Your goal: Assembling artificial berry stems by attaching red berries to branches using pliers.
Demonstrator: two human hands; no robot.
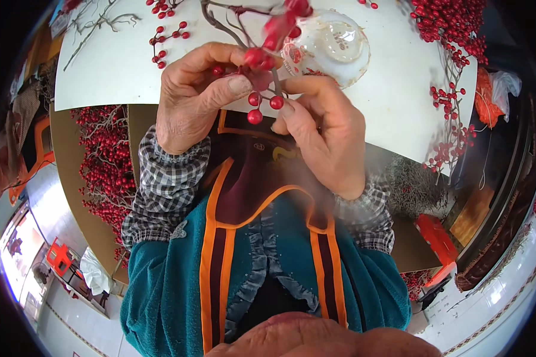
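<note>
Sprig: glossy red berries, grey-brown stem.

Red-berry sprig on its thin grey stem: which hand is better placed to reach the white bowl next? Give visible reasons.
Probably the right hand. It pinches the red-berry sprig just below the white bowl, nearly touching its rim. The left hand sits further left, its grip closed around the stem.
</note>
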